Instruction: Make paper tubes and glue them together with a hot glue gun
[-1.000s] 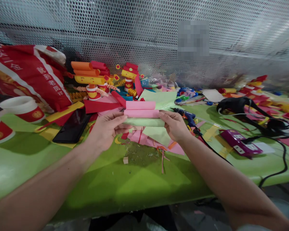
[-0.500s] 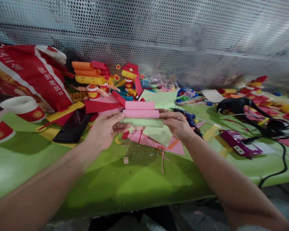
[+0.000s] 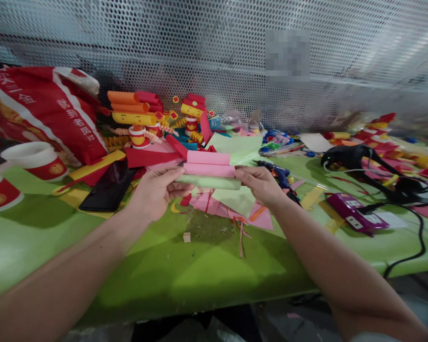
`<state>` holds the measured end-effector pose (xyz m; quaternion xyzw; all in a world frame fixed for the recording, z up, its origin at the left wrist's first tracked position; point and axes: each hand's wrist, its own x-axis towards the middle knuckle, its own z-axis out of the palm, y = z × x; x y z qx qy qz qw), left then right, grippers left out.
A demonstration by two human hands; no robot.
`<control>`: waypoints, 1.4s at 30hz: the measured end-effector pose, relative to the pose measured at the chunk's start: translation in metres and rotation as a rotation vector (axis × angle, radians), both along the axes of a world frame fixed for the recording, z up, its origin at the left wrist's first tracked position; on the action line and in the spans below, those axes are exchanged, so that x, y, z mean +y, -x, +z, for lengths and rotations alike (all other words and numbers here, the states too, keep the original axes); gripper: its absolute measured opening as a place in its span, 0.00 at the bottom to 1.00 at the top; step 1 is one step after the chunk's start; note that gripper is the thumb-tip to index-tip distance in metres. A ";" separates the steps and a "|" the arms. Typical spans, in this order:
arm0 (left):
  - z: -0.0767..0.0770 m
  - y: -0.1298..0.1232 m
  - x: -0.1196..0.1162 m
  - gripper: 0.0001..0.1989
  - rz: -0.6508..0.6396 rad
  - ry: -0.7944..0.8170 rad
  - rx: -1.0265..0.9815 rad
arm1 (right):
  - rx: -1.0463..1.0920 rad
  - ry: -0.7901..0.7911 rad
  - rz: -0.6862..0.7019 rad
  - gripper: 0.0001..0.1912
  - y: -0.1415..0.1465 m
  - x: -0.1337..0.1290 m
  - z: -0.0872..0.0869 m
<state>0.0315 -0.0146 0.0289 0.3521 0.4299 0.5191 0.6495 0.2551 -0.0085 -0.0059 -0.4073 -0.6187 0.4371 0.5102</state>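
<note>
Between my hands, above the table, is a stack of rolled paper: two pink paper rolls (image 3: 209, 170) sit over a pale green paper roll (image 3: 210, 182). My left hand (image 3: 160, 190) pinches the left end, thumb on top and fingers beneath. At the right end my right hand (image 3: 258, 183) grips the rolls between thumb and fingers. Below them lie pink paper sheets (image 3: 264, 219), a light green sheet (image 3: 234, 200) and thin paper scraps. A small beige block (image 3: 187, 237) rests nearer to me on the green table (image 3: 185, 275).
Paper figures (image 3: 137, 118) stand at the back left by a red bag (image 3: 46, 111). Two paper cups (image 3: 35, 161) and a black phone (image 3: 109, 186) are on the left. To the right are a blue glue gun (image 3: 280, 172), a purple power strip (image 3: 355, 211) and a black headset (image 3: 364, 159).
The fingers of my right hand have shifted slightly at the right end of the rolls. My left hand keeps its grip with little movement.
</note>
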 end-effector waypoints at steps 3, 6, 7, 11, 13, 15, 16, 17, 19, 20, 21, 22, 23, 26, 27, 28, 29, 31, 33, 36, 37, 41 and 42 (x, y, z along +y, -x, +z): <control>0.001 0.000 -0.001 0.08 -0.008 0.012 -0.005 | -0.010 -0.006 -0.018 0.21 0.000 0.000 0.000; 0.001 0.000 -0.001 0.09 -0.031 0.004 0.012 | -0.028 -0.055 -0.047 0.19 0.001 0.001 0.001; 0.002 0.000 -0.002 0.10 -0.038 -0.001 0.018 | -0.035 -0.075 -0.053 0.18 0.002 0.001 0.001; 0.003 0.000 -0.003 0.13 -0.036 -0.002 0.023 | -0.087 -0.144 0.007 0.18 0.002 0.000 0.004; 0.004 0.000 -0.003 0.13 -0.031 0.009 0.017 | -0.119 -0.194 0.051 0.19 0.001 -0.001 0.005; 0.005 -0.001 -0.003 0.14 -0.032 0.016 0.013 | -0.153 -0.246 0.077 0.20 -0.001 -0.002 0.006; 0.005 -0.001 -0.003 0.14 -0.032 0.020 0.014 | -0.169 -0.268 0.083 0.19 -0.002 -0.002 0.006; 0.005 -0.001 -0.003 0.14 -0.033 0.025 0.016 | -0.181 -0.282 0.087 0.18 -0.003 -0.002 0.006; 0.005 -0.001 -0.003 0.14 -0.029 0.034 0.019 | -0.191 -0.296 0.105 0.15 -0.005 -0.002 0.005; 0.005 -0.001 -0.002 0.14 -0.026 0.039 0.021 | -0.190 -0.300 0.120 0.14 -0.006 -0.002 0.005; 0.005 -0.001 -0.002 0.13 -0.023 0.045 0.023 | -0.186 -0.304 0.136 0.13 -0.006 -0.002 0.005; 0.005 -0.001 -0.002 0.13 -0.020 0.050 0.025 | -0.185 -0.307 0.149 0.12 -0.006 -0.002 0.005; 0.005 0.000 -0.002 0.14 -0.019 0.056 0.026 | -0.187 -0.308 0.157 0.11 -0.006 -0.002 0.006; 0.005 0.000 -0.002 0.14 -0.016 0.063 0.024 | -0.205 -0.286 0.147 0.11 -0.007 -0.003 0.007; 0.005 0.000 -0.002 0.13 -0.016 0.064 0.022 | -0.202 -0.267 0.141 0.11 -0.008 -0.003 0.007; 0.005 0.001 -0.002 0.13 -0.015 0.063 0.019 | -0.187 -0.242 0.142 0.11 -0.009 -0.003 0.006; 0.005 0.001 -0.002 0.12 -0.015 0.064 0.017 | -0.163 -0.212 0.153 0.09 -0.010 -0.002 0.006; 0.005 0.002 -0.001 0.12 -0.021 0.062 0.017 | -0.110 -0.137 0.200 0.07 -0.014 0.000 0.004; 0.006 0.003 0.000 0.12 -0.033 0.061 0.016 | -0.075 -0.061 0.268 0.11 -0.018 0.002 0.001; 0.007 0.004 0.000 0.12 -0.041 0.059 0.010 | -0.044 0.022 0.345 0.17 -0.022 0.004 -0.002; 0.008 0.004 0.000 0.13 -0.043 0.061 0.011 | -0.030 0.036 0.361 0.18 -0.022 0.005 -0.003; 0.012 0.005 -0.003 0.14 -0.080 0.079 0.045 | 0.013 0.041 0.366 0.17 -0.019 0.006 -0.003; 0.013 0.005 -0.003 0.14 -0.091 0.083 0.055 | 0.011 0.041 0.347 0.16 -0.017 0.005 -0.003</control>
